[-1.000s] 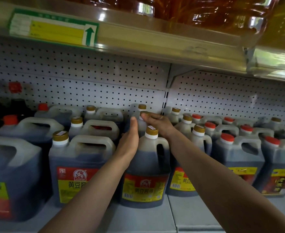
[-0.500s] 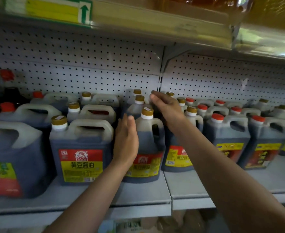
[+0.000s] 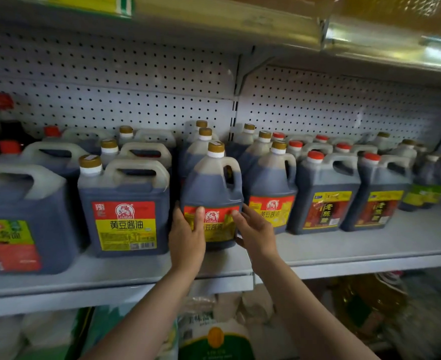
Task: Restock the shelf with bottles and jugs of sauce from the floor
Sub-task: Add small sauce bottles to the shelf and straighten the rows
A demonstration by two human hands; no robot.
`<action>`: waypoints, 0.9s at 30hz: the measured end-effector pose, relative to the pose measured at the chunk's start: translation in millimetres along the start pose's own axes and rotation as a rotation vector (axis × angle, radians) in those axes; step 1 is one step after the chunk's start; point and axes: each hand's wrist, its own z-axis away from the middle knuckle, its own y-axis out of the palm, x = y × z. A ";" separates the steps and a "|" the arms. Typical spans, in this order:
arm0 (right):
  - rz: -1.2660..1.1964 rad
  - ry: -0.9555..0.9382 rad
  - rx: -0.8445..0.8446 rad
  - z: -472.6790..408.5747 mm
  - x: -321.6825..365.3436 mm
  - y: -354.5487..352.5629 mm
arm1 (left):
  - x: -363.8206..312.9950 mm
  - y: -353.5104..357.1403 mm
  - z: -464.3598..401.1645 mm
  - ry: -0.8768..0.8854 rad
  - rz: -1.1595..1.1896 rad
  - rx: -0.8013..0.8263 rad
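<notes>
1. We stand at the shelf (image 3: 344, 252). The soy sauce jug (image 3: 213, 196) with the gold cap (image 3: 216, 147) sits upright at the front of its row, near the shelf's front edge, with two like jugs lined up behind it.

2. Left hand (image 3: 187, 235): flat against the lower left of the jug, thumb laid across the red-and-yellow label (image 3: 214, 224), fingers reaching round the left side where we cannot see them. It cups the jug more than it clamps it.

3. Right hand (image 3: 255, 229): fingers nearly straight, tips touching the label's right edge, palm just off the jug. It holds nothing; it steadies.

4. Step in hand, as we judge it: squaring this jug into line and facing the label forward.

5. To do it well, we press low on the body with both palms, not high near the handle (image 3: 231, 175), so the jug slides or turns without tipping.

6. Neighbours sit close: a large square soy sauce jug (image 3: 124, 203) just to the left, a matching round jug (image 3: 270, 193) just to the right. We keep the turn small so we nudge neither.

7. We aim to align the front face with the neighbouring labels and keep the base fully on the shelf.

8. Floor stock is not in view here; bags show on the tier below.
</notes>
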 end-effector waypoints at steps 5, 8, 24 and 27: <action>-0.035 -0.003 -0.049 -6.3 2.2 6.1 | -7.1 3.1 -3.8 -0.038 -0.054 -0.036; -0.057 0.009 -0.061 -2.0 4.8 9.4 | -6.3 0.1 -5.0 -0.040 -0.021 -0.013; 0.236 -0.342 -0.006 42.3 -38.2 20.7 | 23.9 5.0 37.8 0.211 0.036 0.099; 0.223 -0.337 -0.010 40.7 -42.0 24.8 | 24.1 5.5 37.9 0.195 0.038 0.120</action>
